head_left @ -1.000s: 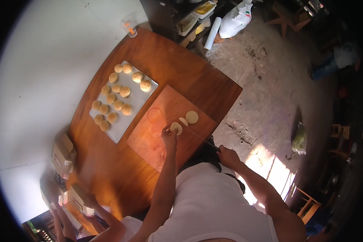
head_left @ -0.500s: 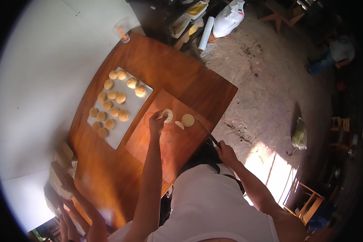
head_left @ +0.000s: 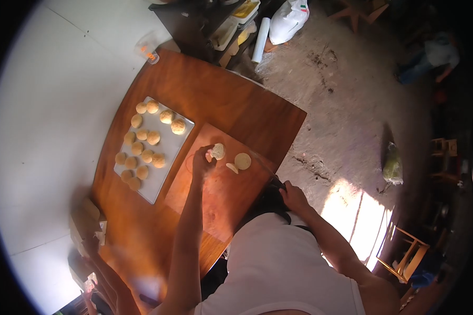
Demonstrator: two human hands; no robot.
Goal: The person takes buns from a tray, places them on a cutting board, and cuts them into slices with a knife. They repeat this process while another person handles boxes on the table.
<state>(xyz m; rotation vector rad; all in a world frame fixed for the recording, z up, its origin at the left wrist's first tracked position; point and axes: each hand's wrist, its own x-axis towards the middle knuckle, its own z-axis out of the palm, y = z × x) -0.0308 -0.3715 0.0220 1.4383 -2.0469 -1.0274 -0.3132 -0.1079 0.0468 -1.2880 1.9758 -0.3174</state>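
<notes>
My left hand [head_left: 202, 161] is closed around a pale piece of bread roll [head_left: 218, 151], held over the reddish-brown cutting board [head_left: 207, 194]. Beside it on the board lie a round cut half of a roll [head_left: 242, 161] and a small thin slice [head_left: 232, 168]. My right hand [head_left: 293, 196] grips the dark handle of a knife [head_left: 279, 182] at the board's right edge. The blade points up and left past the round half and is hard to make out. A metal baking tray [head_left: 174, 152] with several golden rolls [head_left: 153, 137] sits left of the board.
A clear cup with orange print [head_left: 151, 56] stands at the wooden table's [head_left: 220, 84] far corner. Another person's arms [head_left: 108, 275] reach in at lower left near a cardboard box [head_left: 84, 220]. Dark shelving with containers [head_left: 225, 32] stands beyond; a distant person [head_left: 440, 52] is at upper right.
The piece of roll in my left hand has turned slightly. My right hand keeps hold of the knife. The other person's hands at lower left have shifted, and the whole view has tilted a little.
</notes>
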